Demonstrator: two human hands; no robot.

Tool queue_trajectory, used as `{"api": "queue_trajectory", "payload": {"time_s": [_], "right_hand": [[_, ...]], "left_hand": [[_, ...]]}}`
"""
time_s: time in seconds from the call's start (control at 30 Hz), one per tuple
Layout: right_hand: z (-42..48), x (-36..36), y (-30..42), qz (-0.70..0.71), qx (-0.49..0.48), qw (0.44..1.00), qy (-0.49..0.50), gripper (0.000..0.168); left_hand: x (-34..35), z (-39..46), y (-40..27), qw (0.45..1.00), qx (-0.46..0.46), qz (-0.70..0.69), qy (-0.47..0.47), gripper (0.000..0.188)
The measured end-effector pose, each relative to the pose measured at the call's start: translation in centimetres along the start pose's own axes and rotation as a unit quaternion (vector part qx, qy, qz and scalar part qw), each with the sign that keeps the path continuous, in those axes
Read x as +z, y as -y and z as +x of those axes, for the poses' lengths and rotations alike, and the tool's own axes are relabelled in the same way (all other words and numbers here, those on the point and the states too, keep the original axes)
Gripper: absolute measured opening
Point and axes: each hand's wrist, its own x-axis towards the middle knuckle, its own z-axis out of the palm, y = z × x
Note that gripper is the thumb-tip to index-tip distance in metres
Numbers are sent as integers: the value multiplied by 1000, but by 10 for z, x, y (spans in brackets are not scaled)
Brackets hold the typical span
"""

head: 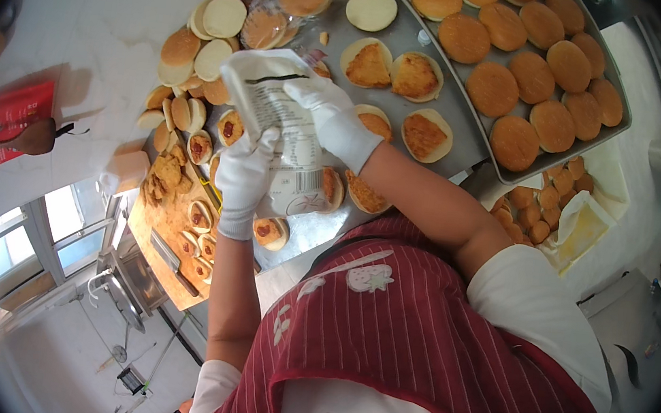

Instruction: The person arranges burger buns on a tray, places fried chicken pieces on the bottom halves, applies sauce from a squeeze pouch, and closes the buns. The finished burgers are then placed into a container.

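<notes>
A white plastic packet (295,169) with printed writing and a barcode hangs upright between my gloved hands. My left hand (245,175), in a white knit glove, grips its left side. My right hand (343,122), gloved alike, holds the upper right side near the top edge. Behind the packet, several bun halves lie on the metal table, partly hidden by it and my hands. A bun half with a fried patty (426,136) lies to the right of my right hand. Below my left hand sits a bun half with red sauce on its patty (270,233).
A metal tray (491,154) of bun tops stands at the right. Stacked bun halves (223,17) fill the back left. The wooden board (167,218) carries fried pieces (165,178), sauced buns and a cleaver (166,251). More buns (542,203) lie in a lined box below the tray.
</notes>
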Motion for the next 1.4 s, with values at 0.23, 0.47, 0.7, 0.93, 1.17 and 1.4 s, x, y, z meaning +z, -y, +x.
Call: {"api": "queue_trajectory", "payload": {"time_s": [0.23, 0.47, 0.7, 0.93, 1.17, 1.4], "right_hand": [[-18, -23, 18, 102, 44, 992, -66, 26], [-25, -27, 32, 122, 43, 991, -15, 28], [-30, -23, 36, 26, -29, 999, 11, 29], [-41, -32, 38, 73, -65, 995, -11, 29], [-61, -66, 44, 9, -80, 991, -107, 31], [-68, -72, 52, 23, -88, 991, -99, 31]], "left_hand": [[18, 29, -24, 995, 25, 26, 93, 34], [17, 13, -40, 997, 12, -5, 78, 38], [31, 2, -3, 990, 0, -140, 31, 36], [34, -4, -16, 991, 53, -124, 27, 30], [43, 0, -75, 990, 58, 14, 131, 35], [45, -6, -93, 987, 65, 72, 132, 36]]}}
